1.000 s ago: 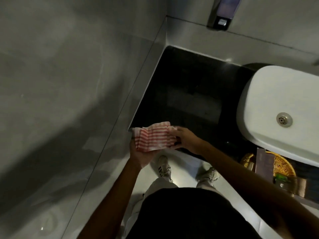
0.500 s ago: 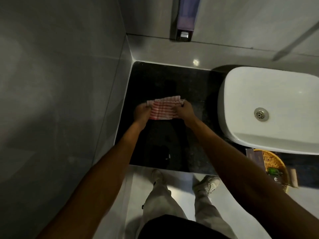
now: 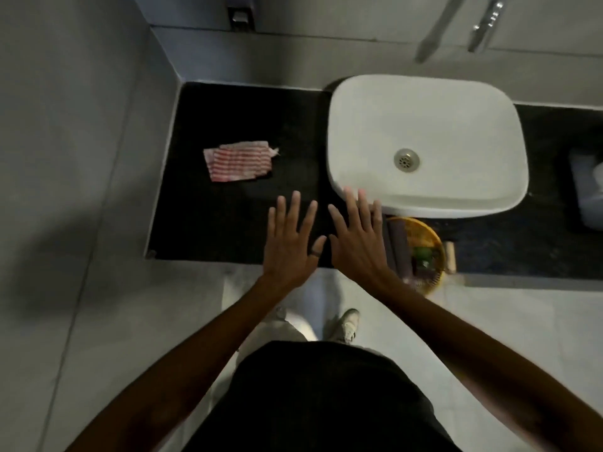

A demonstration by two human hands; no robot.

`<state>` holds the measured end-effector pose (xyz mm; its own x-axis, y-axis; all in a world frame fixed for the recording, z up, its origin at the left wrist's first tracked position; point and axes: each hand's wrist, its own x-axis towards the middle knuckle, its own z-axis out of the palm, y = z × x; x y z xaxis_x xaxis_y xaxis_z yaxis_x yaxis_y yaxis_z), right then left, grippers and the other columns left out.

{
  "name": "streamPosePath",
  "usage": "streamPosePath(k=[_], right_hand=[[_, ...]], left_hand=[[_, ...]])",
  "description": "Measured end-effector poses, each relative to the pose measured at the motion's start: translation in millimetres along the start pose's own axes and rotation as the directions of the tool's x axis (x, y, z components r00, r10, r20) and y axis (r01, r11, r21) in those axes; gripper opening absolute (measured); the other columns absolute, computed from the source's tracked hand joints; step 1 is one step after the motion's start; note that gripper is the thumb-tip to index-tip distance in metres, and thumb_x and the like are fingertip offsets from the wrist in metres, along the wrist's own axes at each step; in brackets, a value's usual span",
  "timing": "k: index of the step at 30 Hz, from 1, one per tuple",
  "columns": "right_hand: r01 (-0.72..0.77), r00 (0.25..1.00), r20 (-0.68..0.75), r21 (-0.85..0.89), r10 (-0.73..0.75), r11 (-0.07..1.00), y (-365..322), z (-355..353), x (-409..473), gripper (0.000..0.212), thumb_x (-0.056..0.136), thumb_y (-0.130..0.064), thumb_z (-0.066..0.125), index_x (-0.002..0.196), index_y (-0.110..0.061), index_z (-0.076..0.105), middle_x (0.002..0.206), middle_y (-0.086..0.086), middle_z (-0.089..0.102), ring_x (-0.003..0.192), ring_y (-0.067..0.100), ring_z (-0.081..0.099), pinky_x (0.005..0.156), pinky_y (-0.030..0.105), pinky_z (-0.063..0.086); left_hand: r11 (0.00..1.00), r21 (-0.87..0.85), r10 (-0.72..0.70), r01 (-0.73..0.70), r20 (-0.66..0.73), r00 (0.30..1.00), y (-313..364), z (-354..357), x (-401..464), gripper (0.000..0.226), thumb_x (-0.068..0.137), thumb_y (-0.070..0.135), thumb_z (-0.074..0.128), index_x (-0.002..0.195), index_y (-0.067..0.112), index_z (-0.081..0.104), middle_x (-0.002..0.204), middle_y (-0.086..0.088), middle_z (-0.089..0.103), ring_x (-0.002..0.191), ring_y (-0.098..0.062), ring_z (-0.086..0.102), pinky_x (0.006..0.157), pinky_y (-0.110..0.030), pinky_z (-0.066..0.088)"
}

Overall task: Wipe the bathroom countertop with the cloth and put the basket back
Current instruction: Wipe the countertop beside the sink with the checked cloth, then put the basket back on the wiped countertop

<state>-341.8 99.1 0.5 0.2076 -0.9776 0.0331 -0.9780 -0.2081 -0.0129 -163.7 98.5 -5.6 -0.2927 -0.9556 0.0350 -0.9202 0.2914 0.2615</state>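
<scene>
A folded red-and-white striped cloth (image 3: pixel 240 161) lies flat on the black countertop (image 3: pixel 208 220), left of the white basin. My left hand (image 3: pixel 291 243) and my right hand (image 3: pixel 357 238) hover side by side over the counter's front edge, palms down, fingers spread, holding nothing. Both are nearer to me than the cloth and apart from it. A round yellow wicker basket (image 3: pixel 424 252) with small toiletries sits at the counter's front edge under the basin's rim, just right of my right hand.
The white basin (image 3: pixel 424 141) with a metal drain takes up the counter's middle. A chrome tap (image 3: pixel 483 24) juts from the back wall. A soap dispenser (image 3: pixel 241 14) hangs above the corner. A pale container (image 3: pixel 587 187) sits at far right. Grey wall closes the left side.
Both hands let go of the cloth, which now lies on the counter. They have drawn back toward me and to the right, fingers spread. The view shifted right.
</scene>
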Motion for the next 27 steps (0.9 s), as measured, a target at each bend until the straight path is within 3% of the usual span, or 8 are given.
streamPosePath(k=[3,6,9,11,13,15,19,27], right_hand=[[-0.146,0.985,0.093,-0.015,0.147,0.989,50,-3,-58,0.055,0.092,-0.038,0.049,0.142,-0.015,0.054,0.171,0.021,0.020,0.160,0.043,0.012,0.127,0.064,0.011],[-0.363,0.904,0.222,-0.049,0.365,0.930,97,-11,-89,0.058,0.089,-0.037,0.037,0.137,-0.010,0.055,0.168,0.029,0.021,0.158,0.049,0.015,0.125,0.064,0.013],[-0.537,0.772,0.379,-0.042,0.511,0.843,144,-14,-104,0.053,0.091,-0.024,0.059,0.140,-0.005,0.049,0.163,0.034,0.026,0.150,0.054,0.030,0.118,0.060,0.034],[-0.558,0.763,0.433,0.067,0.479,0.827,154,-11,-94,0.045,0.089,-0.012,0.066,0.132,-0.003,0.053,0.147,0.028,0.048,0.129,0.047,0.055,0.105,0.053,0.051],[-0.517,0.815,0.437,0.255,0.380,0.817,137,-10,-65,0.039,0.087,-0.007,0.071,0.124,-0.001,0.059,0.129,0.022,0.059,0.111,0.038,0.065,0.095,0.046,0.058],[-0.465,0.838,0.459,0.314,0.296,0.828,108,-14,-33,0.034,0.085,-0.008,0.074,0.117,-0.001,0.062,0.122,0.020,0.062,0.104,0.034,0.066,0.090,0.041,0.059],[-0.430,0.855,0.461,0.375,0.238,0.821,60,-19,-14,0.025,0.082,-0.017,0.073,0.104,-0.007,0.066,0.117,0.017,0.063,0.099,0.033,0.067,0.085,0.037,0.055],[-0.344,0.847,0.529,0.465,0.055,0.816,-36,-21,22,0.032,0.090,-0.011,0.060,0.122,-0.005,0.059,0.133,0.019,0.049,0.107,0.043,0.066,0.095,0.045,0.056]], left_hand=[[0.998,0.013,0.063,-0.065,0.141,0.988,60,25,-11,0.077,0.101,0.064,0.030,0.165,0.023,0.018,0.173,-0.018,0.008,0.160,-0.039,0.004,0.129,-0.056,0.007],[0.999,-0.007,0.038,-0.037,0.298,0.954,100,43,-11,0.074,0.104,0.060,0.029,0.165,0.025,0.009,0.174,-0.017,0.000,0.161,-0.038,-0.001,0.130,-0.055,0.008],[0.990,-0.101,-0.048,0.098,0.417,0.908,131,49,-5,0.069,0.106,0.045,0.036,0.165,0.026,0.007,0.172,-0.019,0.010,0.158,-0.042,0.015,0.123,-0.059,0.030],[0.938,-0.247,-0.087,0.243,0.512,0.855,134,34,2,0.072,0.103,0.038,0.044,0.164,0.031,0.006,0.162,-0.018,0.036,0.140,-0.041,0.048,0.108,-0.055,0.048],[0.873,-0.315,-0.191,0.371,0.479,0.857,112,15,13,0.080,0.097,0.033,0.053,0.163,0.031,0.008,0.144,-0.015,0.056,0.122,-0.036,0.063,0.098,-0.049,0.051],[0.817,-0.319,-0.321,0.481,0.441,0.838,79,-5,21,0.084,0.094,0.032,0.057,0.163,0.027,0.010,0.145,-0.016,0.058,0.125,-0.038,0.062,0.101,-0.050,0.050],[0.799,-0.294,-0.400,0.524,0.391,0.829,29,-22,4,0.092,0.091,0.044,0.061,0.163,0.017,0.012,0.145,-0.012,0.060,0.128,-0.036,0.062,0.105,-0.049,0.048],[0.769,-0.193,-0.536,0.609,0.324,0.779,-88,-41,-21,0.075,0.094,0.007,0.055,0.162,0.012,0.023,0.123,-0.020,0.069,0.098,-0.032,0.069,0.080,-0.035,0.046]])
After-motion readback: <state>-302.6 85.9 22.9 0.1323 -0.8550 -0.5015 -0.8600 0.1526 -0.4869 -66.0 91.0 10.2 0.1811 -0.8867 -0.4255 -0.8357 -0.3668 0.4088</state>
